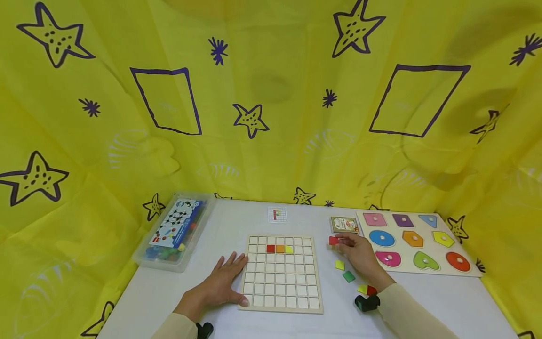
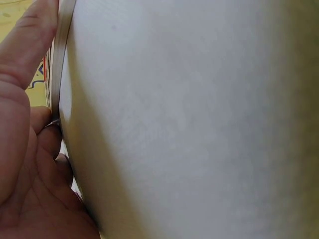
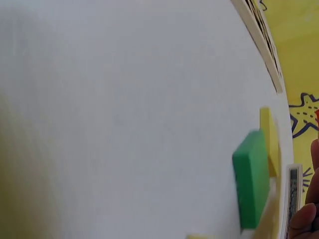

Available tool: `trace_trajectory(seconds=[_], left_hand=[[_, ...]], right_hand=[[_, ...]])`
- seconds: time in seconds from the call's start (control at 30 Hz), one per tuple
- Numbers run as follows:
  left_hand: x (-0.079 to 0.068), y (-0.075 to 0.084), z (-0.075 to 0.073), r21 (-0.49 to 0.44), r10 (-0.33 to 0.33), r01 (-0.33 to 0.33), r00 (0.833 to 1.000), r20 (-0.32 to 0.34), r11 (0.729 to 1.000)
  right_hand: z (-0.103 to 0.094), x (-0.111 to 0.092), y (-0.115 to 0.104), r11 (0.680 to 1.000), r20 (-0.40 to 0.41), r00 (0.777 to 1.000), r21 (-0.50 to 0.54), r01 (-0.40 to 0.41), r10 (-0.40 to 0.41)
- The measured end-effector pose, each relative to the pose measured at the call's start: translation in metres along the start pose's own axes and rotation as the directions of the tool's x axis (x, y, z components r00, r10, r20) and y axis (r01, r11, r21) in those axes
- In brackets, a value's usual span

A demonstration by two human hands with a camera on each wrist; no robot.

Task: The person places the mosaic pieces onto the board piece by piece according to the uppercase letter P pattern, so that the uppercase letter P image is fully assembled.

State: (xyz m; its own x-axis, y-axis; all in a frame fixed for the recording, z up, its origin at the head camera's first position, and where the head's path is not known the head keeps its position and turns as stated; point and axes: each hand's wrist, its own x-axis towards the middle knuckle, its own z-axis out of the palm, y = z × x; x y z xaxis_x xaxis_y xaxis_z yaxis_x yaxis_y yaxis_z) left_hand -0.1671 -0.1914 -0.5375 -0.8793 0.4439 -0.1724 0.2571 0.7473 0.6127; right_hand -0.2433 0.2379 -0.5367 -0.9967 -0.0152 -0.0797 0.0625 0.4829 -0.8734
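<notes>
In the head view a wooden grid board (image 1: 281, 278) lies mid-table, with a red tile (image 1: 270, 248), an orange tile (image 1: 280, 249) and a yellow tile (image 1: 289, 249) side by side in its second row. My left hand (image 1: 222, 282) rests spread at the board's left edge, thumb at the near corner. To the right of the board, my right hand (image 1: 359, 254) pinches a red square tile (image 1: 333, 240) between thumb and fingers. Below that hand lie a loose yellow tile (image 1: 340, 265) and a green tile (image 1: 348, 276), which the right wrist view shows up close.
A pattern card (image 1: 277, 214) lies behind the board. Near the right wrist are a yellow-and-red pair of tiles (image 1: 367, 289). A small card box (image 1: 344, 224) and a knobbed shape puzzle (image 1: 417, 241) sit at right. At left stands a clear plastic box (image 1: 175, 233).
</notes>
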Motion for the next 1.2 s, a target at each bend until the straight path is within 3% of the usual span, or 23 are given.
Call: trace_trajectory(seconds=[0.4, 0.63, 1.03, 1.2], left_hand=[[0.002, -0.003, 0.001, 0.006, 0.003, -0.003, 1.0, 0.0, 1.0], [0.001, -0.001, -0.001, 0.01, 0.005, -0.005, 1.0, -0.005, 1.0], [0.001, 0.003, -0.002, 0.013, -0.014, 0.014, 1.0, 0.0, 1.0], [0.0, 0.004, -0.003, 0.014, -0.016, 0.016, 1.0, 0.003, 1.0]], right_hand=[[0.024, -0.006, -0.02, 0.994, -0.073, 0.993, 0.054, 0.092, -0.088], [0.044, -0.01, -0.029, 0.973, -0.114, 0.984, 0.168, 0.157, -0.139], [0.082, -0.022, -0.052, 0.981, -0.103, 0.992, 0.171, 0.087, -0.07], [0.1, -0.025, -0.062, 0.983, -0.092, 0.992, 0.158, 0.097, -0.084]])
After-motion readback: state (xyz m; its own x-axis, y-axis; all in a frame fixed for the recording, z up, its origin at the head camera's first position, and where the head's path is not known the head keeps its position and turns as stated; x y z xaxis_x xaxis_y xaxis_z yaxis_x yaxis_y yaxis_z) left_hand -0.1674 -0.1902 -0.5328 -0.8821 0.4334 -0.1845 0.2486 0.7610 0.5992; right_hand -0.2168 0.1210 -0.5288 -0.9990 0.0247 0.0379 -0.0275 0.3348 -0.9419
